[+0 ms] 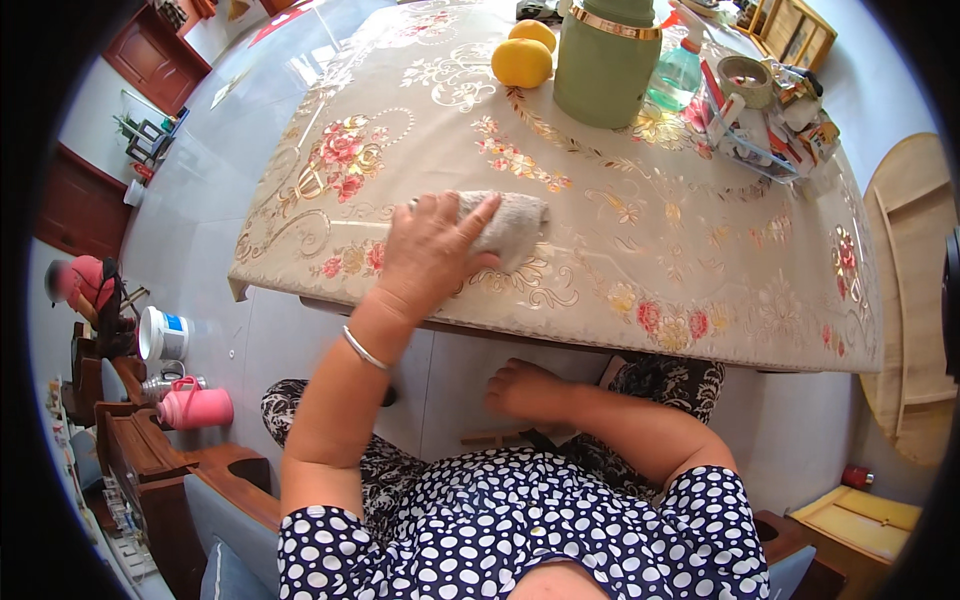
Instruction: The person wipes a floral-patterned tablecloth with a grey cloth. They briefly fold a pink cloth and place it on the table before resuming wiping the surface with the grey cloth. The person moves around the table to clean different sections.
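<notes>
- Now the left hand (428, 248) lies over a greyish cloth (515, 230), thumb and forefinger spread; whether the other fingers pinch it, I can't tell.
- That cloth rests on the flowered tablecloth (620, 265), towards the near edge.
- Looks light, soft, unbreakable; a broad palm over its middle should hold best.
- Right hand (522, 390) below the table edge, fingers loosely curled, contents hidden.

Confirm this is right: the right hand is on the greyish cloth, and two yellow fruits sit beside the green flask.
Wrong hand: the head view shows the left hand on the greyish cloth. Two yellow fruits do sit beside the green flask.
</notes>
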A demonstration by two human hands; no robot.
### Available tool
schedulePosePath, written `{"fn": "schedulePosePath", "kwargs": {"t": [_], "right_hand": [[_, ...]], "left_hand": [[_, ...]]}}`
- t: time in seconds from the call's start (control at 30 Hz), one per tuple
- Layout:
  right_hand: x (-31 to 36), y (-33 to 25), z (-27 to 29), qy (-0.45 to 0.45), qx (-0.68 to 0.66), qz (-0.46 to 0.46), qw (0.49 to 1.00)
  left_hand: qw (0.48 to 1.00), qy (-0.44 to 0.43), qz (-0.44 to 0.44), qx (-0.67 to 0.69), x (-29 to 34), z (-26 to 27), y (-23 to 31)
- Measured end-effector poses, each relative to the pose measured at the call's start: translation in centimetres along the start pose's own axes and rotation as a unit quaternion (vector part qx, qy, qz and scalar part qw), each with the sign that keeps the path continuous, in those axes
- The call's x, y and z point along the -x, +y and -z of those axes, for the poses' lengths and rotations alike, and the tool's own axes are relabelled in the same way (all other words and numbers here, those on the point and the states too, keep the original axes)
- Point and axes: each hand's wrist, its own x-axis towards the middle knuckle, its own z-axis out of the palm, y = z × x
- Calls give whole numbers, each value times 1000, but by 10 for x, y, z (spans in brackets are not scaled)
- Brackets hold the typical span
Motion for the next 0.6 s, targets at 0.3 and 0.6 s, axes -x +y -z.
{"fn": "schedulePosePath", "kwargs": {"t": [0.3, 0.6], "right_hand": [[-10, 0, -34, 130, -311, -158, 928], [-16, 13, -31, 154, -358, -225, 893]], "left_hand": [[983, 137, -65, 104, -17, -28, 132], [976, 180, 1, 125, 11, -29, 101]]}}
